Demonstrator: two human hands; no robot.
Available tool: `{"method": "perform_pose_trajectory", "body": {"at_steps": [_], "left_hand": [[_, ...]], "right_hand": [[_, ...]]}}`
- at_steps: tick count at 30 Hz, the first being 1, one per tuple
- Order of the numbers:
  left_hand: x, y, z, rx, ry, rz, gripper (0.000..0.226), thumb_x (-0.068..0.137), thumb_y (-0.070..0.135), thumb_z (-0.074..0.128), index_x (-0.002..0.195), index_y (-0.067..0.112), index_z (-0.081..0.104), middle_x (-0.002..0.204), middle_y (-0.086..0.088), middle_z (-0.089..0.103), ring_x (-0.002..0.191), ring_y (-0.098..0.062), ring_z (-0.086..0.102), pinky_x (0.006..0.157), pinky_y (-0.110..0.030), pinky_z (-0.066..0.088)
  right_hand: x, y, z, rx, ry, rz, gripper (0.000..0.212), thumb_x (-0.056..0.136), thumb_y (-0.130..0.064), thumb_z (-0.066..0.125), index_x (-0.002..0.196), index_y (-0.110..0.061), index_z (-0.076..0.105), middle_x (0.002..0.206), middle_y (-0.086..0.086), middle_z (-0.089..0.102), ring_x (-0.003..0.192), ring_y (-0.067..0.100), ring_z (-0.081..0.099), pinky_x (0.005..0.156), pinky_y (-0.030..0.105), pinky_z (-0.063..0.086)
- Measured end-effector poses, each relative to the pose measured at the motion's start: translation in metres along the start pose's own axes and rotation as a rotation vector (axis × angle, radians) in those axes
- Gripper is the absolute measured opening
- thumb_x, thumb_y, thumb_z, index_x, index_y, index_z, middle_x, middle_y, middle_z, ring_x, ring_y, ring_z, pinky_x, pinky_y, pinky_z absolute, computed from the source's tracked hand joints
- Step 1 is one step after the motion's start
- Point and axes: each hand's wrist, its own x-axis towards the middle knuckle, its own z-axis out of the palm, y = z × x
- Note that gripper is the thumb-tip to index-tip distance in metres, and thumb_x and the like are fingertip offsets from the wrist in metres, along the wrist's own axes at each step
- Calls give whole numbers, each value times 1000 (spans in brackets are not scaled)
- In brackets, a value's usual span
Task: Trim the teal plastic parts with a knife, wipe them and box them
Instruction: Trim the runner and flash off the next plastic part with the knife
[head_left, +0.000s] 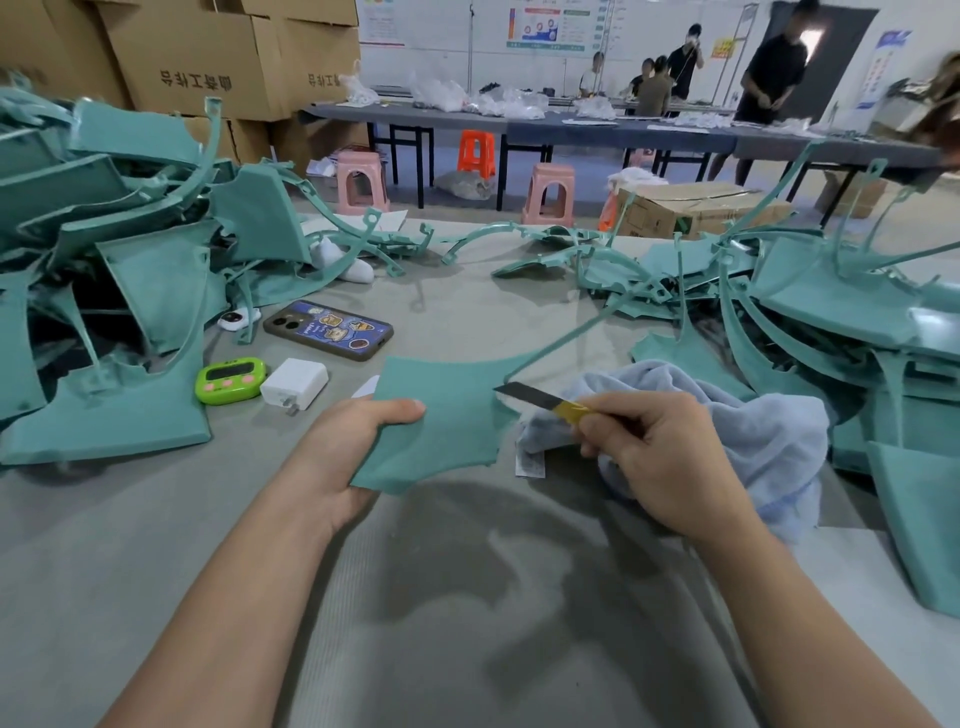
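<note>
The left hand (348, 452) grips the left edge of a flat teal part (441, 415) over the grey table (467, 597), thumb on top. Its fingers are hidden beneath. The right hand (660, 457) is curled round a knife (540, 400) with most of the yellow handle buried in the fist, the blade tip at the part's right edge. A blue cloth (753, 431) lies partly hidden behind that hand. Heaps of teal parts (130, 260) on either side are cut off by the frame.

The left hand (337, 457) and right hand (670, 457), like both forearms, are bare; the nails seem cut short.
</note>
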Motion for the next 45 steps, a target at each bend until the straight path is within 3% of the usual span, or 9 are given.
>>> {"method": "perform_pose_trajectory", "body": {"at_steps": [7,11,14,17,22,27,32,36,45], "left_hand": [[3,0,2,-70,104,-22,31,91,4,57,121,5,66,109,-17,75,75,-26,74,62,-30,59],[5,4,-3,-148,159,-14,19,91,7,59,107,6,71,94,-11,78,67,-22,74,73,-35,52],[5,4,-3,-101,152,-24,19,90,7,60,106,7,71,94,-11,78,69,-22,74,70,-31,56],[2,0,0,-58,95,-54,31,89,6,61,119,5,68,108,-16,76,84,-27,74,87,-39,54],[1,1,4,-21,95,-40,33,91,5,59,123,6,66,108,-15,76,79,-26,73,73,-36,52],[2,0,4,-38,87,-36,30,91,4,59,121,5,66,105,-16,76,73,-25,75,60,-30,59],[3,0,2,-40,110,-44,33,90,4,59,123,5,66,111,-18,75,82,-29,71,73,-37,53],[2,-2,5,-46,92,-58,31,90,2,60,121,4,66,109,-19,75,80,-28,74,64,-34,60],[6,-6,5,-13,192,-14,28,89,6,64,117,6,68,110,-18,75,83,-31,72,56,-32,55]], "right_hand": [[-7,-3,28,-56,-50,20,15,94,-17,70,86,-26,79,69,0,68,61,14,55,61,27,47],[-10,-9,29,-13,-249,-4,26,95,-16,71,89,-39,80,66,-9,68,55,0,50,57,11,39],[-11,-14,29,115,-178,-12,28,95,-12,70,84,-37,79,66,-10,69,56,2,56,59,13,44],[-10,-16,26,168,-96,26,24,95,-12,70,85,-31,80,67,-3,70,58,4,58,58,16,47],[-7,-8,27,51,110,162,35,95,-20,68,70,-45,72,58,-2,62,50,5,44,48,19,35],[-9,-14,28,61,-95,57,22,94,-13,69,79,-26,76,57,-2,55,51,3,40,51,15,31],[-5,-4,26,61,45,138,38,96,-20,67,67,-44,69,51,-8,50,49,5,38,50,22,32],[-6,-7,27,83,-98,80,22,96,-17,68,80,-31,76,54,-8,51,51,4,39,51,21,33],[-9,-10,36,132,34,109,25,95,-17,68,71,-23,71,50,-13,48,48,4,39,47,16,30]]}}
